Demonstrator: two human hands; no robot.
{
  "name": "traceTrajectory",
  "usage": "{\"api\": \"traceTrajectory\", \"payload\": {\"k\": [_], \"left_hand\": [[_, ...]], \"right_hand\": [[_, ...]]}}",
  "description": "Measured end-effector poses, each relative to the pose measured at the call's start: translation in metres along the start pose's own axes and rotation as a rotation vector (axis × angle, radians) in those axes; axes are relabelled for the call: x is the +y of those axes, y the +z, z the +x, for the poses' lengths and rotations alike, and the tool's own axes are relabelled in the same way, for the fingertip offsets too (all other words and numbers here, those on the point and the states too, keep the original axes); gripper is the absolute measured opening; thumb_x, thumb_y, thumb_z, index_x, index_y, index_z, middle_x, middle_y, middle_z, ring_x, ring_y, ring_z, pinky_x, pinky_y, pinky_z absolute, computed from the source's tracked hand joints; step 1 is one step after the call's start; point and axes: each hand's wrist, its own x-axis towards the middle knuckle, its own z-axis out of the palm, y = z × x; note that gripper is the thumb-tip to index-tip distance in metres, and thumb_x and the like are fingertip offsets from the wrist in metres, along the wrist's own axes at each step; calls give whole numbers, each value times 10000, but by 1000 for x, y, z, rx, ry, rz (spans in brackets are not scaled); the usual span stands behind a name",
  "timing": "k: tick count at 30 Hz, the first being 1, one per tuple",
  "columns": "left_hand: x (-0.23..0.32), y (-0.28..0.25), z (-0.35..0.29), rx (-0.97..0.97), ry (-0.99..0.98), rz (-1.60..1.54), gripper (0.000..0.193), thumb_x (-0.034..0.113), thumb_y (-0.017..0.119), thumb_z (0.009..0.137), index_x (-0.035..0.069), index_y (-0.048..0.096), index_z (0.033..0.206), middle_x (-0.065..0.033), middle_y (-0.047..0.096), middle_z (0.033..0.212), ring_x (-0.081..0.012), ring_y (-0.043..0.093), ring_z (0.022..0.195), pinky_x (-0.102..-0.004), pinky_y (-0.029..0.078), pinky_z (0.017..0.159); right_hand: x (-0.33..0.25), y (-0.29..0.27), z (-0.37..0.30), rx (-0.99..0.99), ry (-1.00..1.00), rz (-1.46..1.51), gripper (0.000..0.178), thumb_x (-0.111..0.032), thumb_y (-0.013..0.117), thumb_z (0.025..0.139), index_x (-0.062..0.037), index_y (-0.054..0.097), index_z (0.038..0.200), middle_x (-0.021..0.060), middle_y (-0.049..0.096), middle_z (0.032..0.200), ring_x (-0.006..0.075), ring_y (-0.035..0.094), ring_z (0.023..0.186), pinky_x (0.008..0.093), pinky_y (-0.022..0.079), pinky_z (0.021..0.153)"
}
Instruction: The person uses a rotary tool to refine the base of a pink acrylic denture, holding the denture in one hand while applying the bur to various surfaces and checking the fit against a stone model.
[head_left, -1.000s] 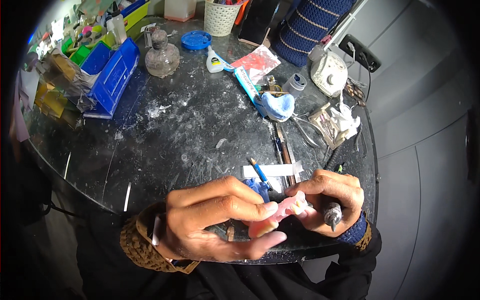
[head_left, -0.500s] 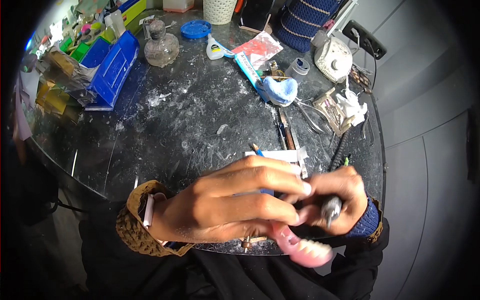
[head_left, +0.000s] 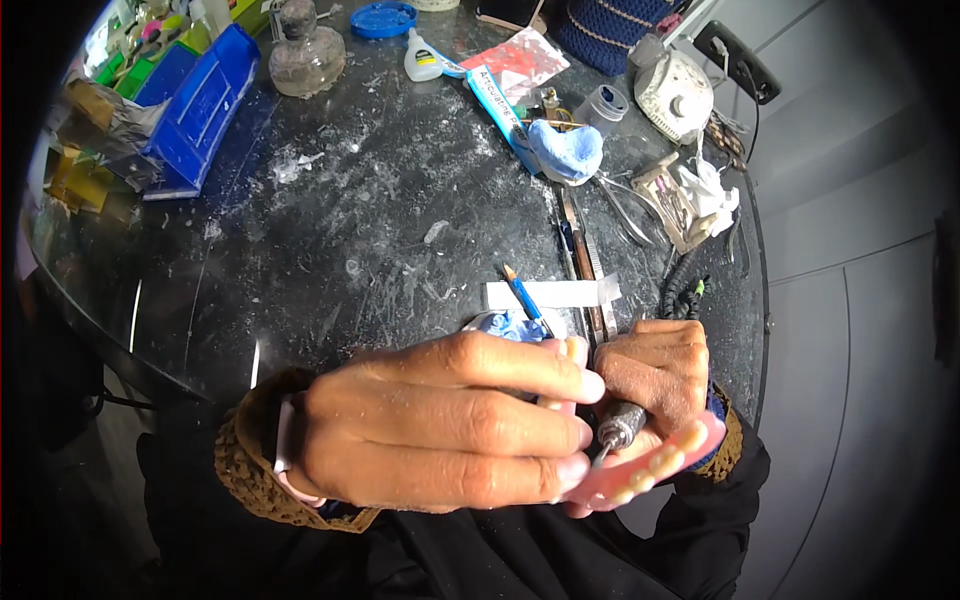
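Note:
My left hand [head_left: 450, 425] is closed on a pink denture [head_left: 655, 472] with cream teeth, whose free end juts out to the right near the table's front edge. Part of the denture is hidden behind the fingers. My right hand [head_left: 655, 365] grips a grey rotary handpiece [head_left: 623, 424]. Its thin tip points down at the denture's pink base, close to my left fingertips; whether it touches I cannot tell. Just beyond my left hand lie a blue pencil [head_left: 524, 296] on a white strip [head_left: 565, 293] and a blue cast [head_left: 512, 325], partly covered.
Slim hand tools [head_left: 580, 255] lie beyond my right hand. Farther off are a blue-and-white dental model [head_left: 566, 152], a long blue packet [head_left: 500, 115], a small white bottle [head_left: 421, 60] and a white motor unit [head_left: 674, 95]. A blue bin [head_left: 205, 115] and a glass burner [head_left: 306, 60] stand at the left.
The denture has turned and risen, its free end now farther right. The handpiece has swung so its tip meets the denture area. The view has shifted, bringing the pencil and blue cast into sight.

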Motion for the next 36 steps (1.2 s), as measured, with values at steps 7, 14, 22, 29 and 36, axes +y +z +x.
{"api": "traceTrajectory", "payload": {"k": [7, 14, 22, 29, 36], "left_hand": [[2, 2, 1, -49, 39, 3, 104, -33, 708, 718, 35, 701, 796, -63, 687, 863, -202, 657, 874, -222, 549, 761], [0, 14, 0, 47, 78, 4, 131, -75, 705, 712, 34, 695, 783, -59, 681, 849, -179, 656, 875, -184, 545, 752], [1, 5, 0, -37, 23, -19, 161, -103, 708, 698, 33, 689, 782, -55, 680, 844, -165, 655, 877, -167, 538, 756], [1, 4, 1, -50, 27, 48, 167, -102, 708, 697, 42, 690, 779, -39, 681, 842, -158, 655, 875, -165, 537, 755], [5, 9, -2, 7, -28, 5, 170, -95, 703, 706, 65, 681, 757, -29, 677, 822, -144, 646, 876, -162, 539, 754]], "right_hand": [[-7, 2, 0, 3, -85, -82, 424, -462, 713, 619, -85, 518, 621, 10, 469, 501, 168, 510, 399, 280, 359, 360], [-9, -1, -3, 1, -98, -85, 475, -532, 650, 688, -87, 499, 616, 14, 466, 511, 161, 515, 417, 272, 365, 365], [-11, 2, -4, -5, -66, -131, 458, -516, 654, 687, -94, 493, 610, 7, 465, 512, 155, 508, 407, 272, 354, 351], [-10, 1, -3, -7, -66, -119, 396, -438, 693, 641, -97, 492, 621, -2, 459, 518, 144, 508, 409, 265, 358, 354], [-10, 2, -4, 9, -67, -118, 348, -379, 673, 707, -45, 579, 689, 28, 520, 525, 173, 488, 384, 282, 318, 381]]}}
